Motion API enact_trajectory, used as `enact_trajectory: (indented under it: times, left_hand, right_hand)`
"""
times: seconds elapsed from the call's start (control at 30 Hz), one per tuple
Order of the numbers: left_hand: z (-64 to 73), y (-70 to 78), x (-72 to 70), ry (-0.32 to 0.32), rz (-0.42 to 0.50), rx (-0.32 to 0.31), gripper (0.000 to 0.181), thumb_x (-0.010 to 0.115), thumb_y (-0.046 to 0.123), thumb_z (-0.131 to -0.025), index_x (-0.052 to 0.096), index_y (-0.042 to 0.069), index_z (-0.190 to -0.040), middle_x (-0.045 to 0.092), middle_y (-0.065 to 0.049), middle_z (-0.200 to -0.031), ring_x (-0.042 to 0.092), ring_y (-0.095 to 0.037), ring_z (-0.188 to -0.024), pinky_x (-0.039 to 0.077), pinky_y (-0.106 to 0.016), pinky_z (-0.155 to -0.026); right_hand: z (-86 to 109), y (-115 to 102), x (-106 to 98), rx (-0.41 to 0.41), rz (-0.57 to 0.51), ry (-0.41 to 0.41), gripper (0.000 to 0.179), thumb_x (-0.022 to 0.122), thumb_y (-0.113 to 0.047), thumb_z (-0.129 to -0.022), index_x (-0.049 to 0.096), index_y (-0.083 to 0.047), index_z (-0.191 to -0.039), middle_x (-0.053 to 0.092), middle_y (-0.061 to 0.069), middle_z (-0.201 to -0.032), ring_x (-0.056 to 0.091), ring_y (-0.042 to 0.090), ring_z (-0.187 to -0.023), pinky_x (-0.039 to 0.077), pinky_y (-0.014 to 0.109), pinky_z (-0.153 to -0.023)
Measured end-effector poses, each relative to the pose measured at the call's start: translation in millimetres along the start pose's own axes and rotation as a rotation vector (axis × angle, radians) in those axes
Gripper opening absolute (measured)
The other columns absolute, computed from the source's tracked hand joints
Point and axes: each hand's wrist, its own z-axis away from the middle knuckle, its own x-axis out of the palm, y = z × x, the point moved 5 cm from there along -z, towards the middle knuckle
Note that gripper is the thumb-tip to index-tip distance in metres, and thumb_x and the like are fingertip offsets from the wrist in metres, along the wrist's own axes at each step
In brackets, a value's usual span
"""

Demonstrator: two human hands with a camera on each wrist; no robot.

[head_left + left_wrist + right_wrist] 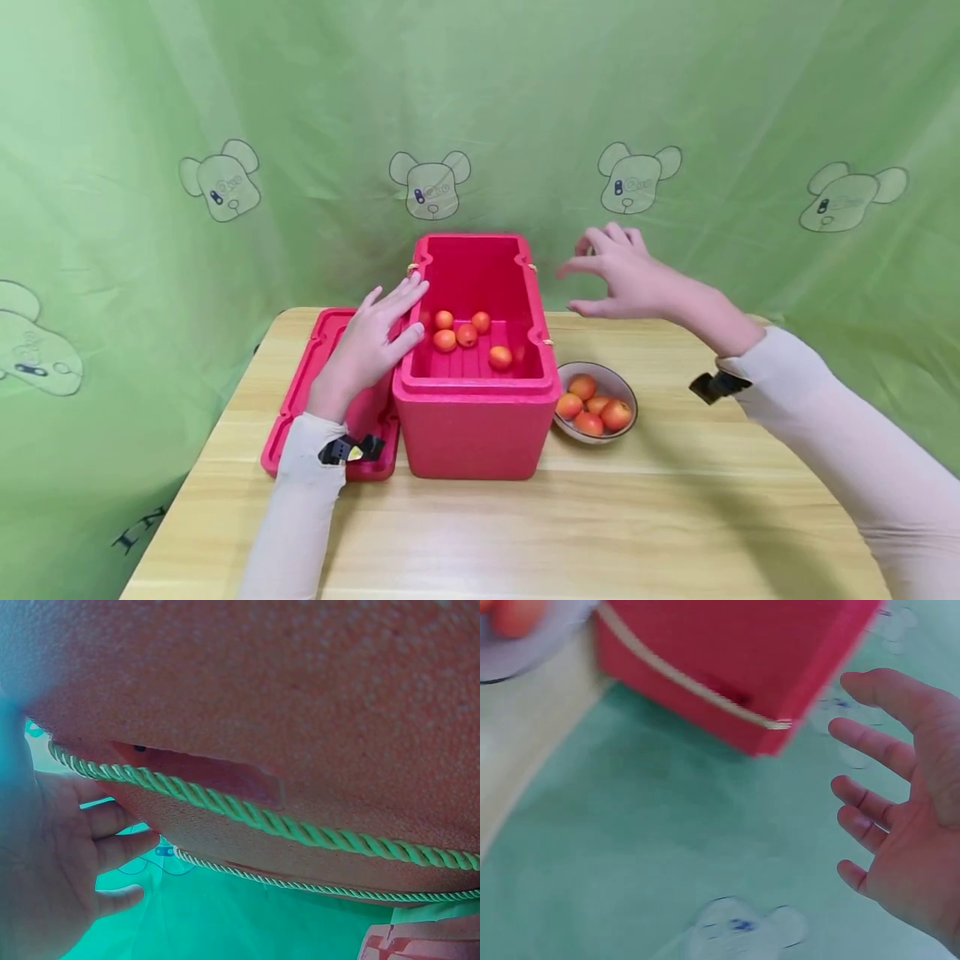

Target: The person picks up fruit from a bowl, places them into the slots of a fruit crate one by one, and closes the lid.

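Observation:
A red box (472, 433) without its cover stands on the table, with several small orange-red fruits (467, 335) on its floor. At its left rim, my left hand (367, 342) rests with extended fingers on the edge. The left wrist view shows that hand (60, 847) beside the box's side and its twisted rope (300, 829). My right hand (622, 275) hovers in the air to the right of the box, fingers spread and loosely bent, holding nothing. Below it, a bowl (626, 385) holds several more such fruits (588, 423).
A red lid (300, 392) lies on the table left of the box, partly under my left arm. The wooden table (600, 533) ends at a green curtain (525, 100) with bear-head drawings. The bowl stands close against the box's right side.

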Motion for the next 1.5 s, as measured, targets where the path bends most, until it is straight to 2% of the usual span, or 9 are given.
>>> enact_trajectory:
  times: [0.2,0.5,0.77,1.0,1.17,1.33,1.5]
  left_hand:
    - [4.4,-2.6,-7.8,0.018,-0.007,0.006,0.065,0.057,0.033,-0.099,0.038,0.014,-0.158,0.036,-0.008,-0.165,0.028,-0.024,-0.156,0.011,-0.058,-0.128]
    - [9.8,-8.2,-13.7,0.018,-0.013,-0.019,0.068,0.06,0.034,-0.097,0.037,0.016,-0.159,0.033,-0.007,-0.167,0.027,-0.026,-0.157,0.011,-0.059,-0.128]
    - [11.3,-9.9,-9.4,0.022,-0.002,-0.012,0.068,0.059,0.033,-0.097,0.037,0.016,-0.159,0.033,-0.007,-0.167,0.027,-0.027,-0.157,0.01,-0.059,-0.128]
    - [10.4,-6.4,-4.2,0.017,0.008,-0.003,0.068,0.058,0.034,-0.097,0.037,0.016,-0.159,0.033,-0.007,-0.167,0.028,-0.028,-0.156,0.011,-0.06,-0.127]
    - [6.9,-2.6,-4.0,0.027,0.009,0.009,0.068,0.058,0.033,-0.097,0.037,0.016,-0.159,0.033,-0.007,-0.167,0.028,-0.027,-0.156,0.011,-0.06,-0.127]
    - [4.5,-0.4,-2.5,0.027,0.007,0.023,0.067,0.057,0.033,-0.097,0.038,0.015,-0.159,0.034,-0.008,-0.166,0.029,-0.026,-0.156,0.011,-0.059,-0.128]
    - [2.1,1.5,0.8,0.012,0.01,0.032,0.066,0.056,0.033,-0.098,0.038,0.014,-0.158,0.035,-0.007,-0.166,0.028,-0.025,-0.156,0.011,-0.058,-0.128]
  right_hand:
    - [29.5,15,32,-0.022,-0.017,-0.071,0.032,0.084,-0.029,-0.079,0.076,-0.023,-0.108,0.057,0.007,-0.105,0.042,0.027,-0.099,0.031,0.055,-0.091]
    - [63.8,15,66,-0.031,-0.047,-0.233,0.038,0.089,-0.039,-0.071,0.077,-0.023,-0.104,0.057,0.003,-0.104,0.042,0.022,-0.097,0.034,0.052,-0.088]
    - [79.2,18,94,-0.013,-0.1,-0.32,0.042,0.091,-0.044,-0.067,0.078,-0.02,-0.099,0.057,0.002,-0.104,0.04,0.018,-0.094,0.027,0.039,-0.079]
    - [85.9,19,104,0.007,-0.134,-0.372,0.026,0.091,-0.038,-0.066,0.074,-0.027,-0.082,0.055,-0.003,-0.098,0.039,0.016,-0.09,0.026,0.037,-0.078]
    - [86.9,18,106,-0.002,-0.128,-0.377,0.022,0.089,-0.033,-0.068,0.067,-0.031,-0.067,0.055,-0.003,-0.098,0.04,0.016,-0.093,0.027,0.039,-0.08]
    - [88.8,14,106,-0.019,-0.109,-0.387,0.02,0.084,-0.027,-0.069,0.065,-0.03,-0.064,0.057,0.0,-0.103,0.042,0.018,-0.095,0.029,0.039,-0.079]
    - [93.3,14,109,-0.022,-0.093,-0.414,0.019,0.079,-0.022,-0.067,0.062,-0.028,-0.062,0.056,0.0,-0.099,0.04,0.017,-0.09,0.028,0.036,-0.076]
